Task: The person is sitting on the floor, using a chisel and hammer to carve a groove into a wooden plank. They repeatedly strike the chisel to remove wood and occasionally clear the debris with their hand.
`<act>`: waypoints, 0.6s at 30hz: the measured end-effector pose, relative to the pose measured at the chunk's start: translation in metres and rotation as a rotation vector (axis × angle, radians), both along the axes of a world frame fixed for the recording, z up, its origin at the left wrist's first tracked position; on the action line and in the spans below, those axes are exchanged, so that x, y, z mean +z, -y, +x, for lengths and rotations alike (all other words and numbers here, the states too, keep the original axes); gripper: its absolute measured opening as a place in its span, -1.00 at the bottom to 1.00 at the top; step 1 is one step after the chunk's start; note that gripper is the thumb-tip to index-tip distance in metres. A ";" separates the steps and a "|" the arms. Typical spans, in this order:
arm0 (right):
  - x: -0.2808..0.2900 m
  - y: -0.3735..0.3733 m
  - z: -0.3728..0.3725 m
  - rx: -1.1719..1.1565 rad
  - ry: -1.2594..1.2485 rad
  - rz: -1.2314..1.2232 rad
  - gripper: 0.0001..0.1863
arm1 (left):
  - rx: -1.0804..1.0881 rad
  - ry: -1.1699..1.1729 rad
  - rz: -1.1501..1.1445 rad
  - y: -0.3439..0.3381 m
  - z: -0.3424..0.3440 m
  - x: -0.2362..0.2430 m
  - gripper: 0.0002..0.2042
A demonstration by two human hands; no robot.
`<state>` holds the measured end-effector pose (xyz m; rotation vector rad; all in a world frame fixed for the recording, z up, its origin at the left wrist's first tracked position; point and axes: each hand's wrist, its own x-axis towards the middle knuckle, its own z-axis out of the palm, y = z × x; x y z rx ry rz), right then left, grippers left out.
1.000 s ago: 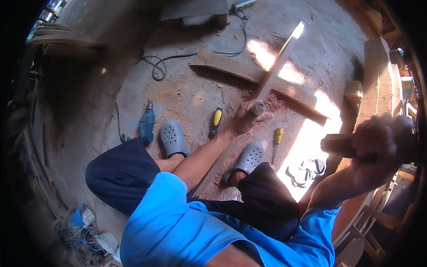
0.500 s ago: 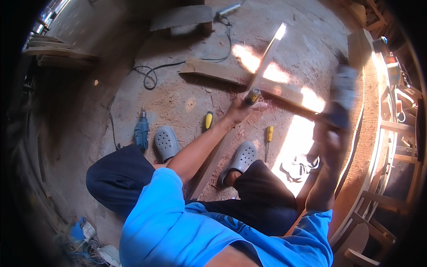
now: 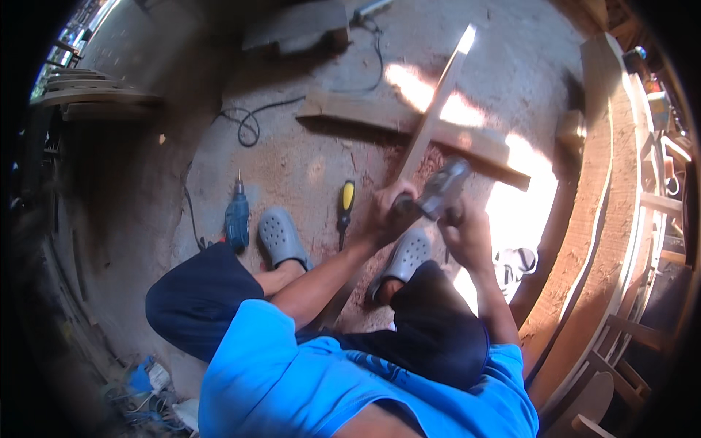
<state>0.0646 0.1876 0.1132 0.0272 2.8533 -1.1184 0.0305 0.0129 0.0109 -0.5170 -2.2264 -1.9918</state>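
My left hand (image 3: 387, 213) is closed round the dark handle of a chisel (image 3: 403, 204), held on a long narrow timber (image 3: 431, 124); the blade is hidden. My right hand (image 3: 467, 232) grips a hammer (image 3: 444, 188). Its grey metal head, smeared by motion, is close over the end of the chisel handle; whether they touch I cannot tell. The timber runs away from me between my feet and rests across a thicker wooden beam (image 3: 350, 115) lying on the floor.
A blue drill (image 3: 236, 219) and a yellow-and-black-handled tool (image 3: 346, 208) lie left of the timber. Grey clogs (image 3: 280, 232) are on my feet. A black cable (image 3: 248, 128) loops across the floor. Large planks (image 3: 584, 241) line the right side; a low bench (image 3: 296, 29) stands far off.
My right hand has swung the hammer from far right in to the left, down to the chisel. My left hand, still on the chisel, appears slightly lower and further left in view.
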 end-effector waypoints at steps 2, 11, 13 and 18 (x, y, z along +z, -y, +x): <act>-0.014 -0.006 0.016 -0.231 0.159 -0.203 -0.73 | -0.103 0.059 -0.039 -0.005 -0.011 0.001 -0.75; -0.164 -0.064 0.071 -0.623 0.514 -0.194 -0.76 | -0.196 -0.070 0.125 0.008 -0.050 0.057 -0.78; -0.181 -0.067 0.073 -0.609 0.605 -0.066 -0.71 | 0.033 0.133 0.293 0.027 -0.059 0.060 -0.71; -0.217 -0.058 0.060 -0.441 0.457 0.086 -0.69 | 0.073 0.119 -0.680 0.092 -0.122 -0.030 -0.57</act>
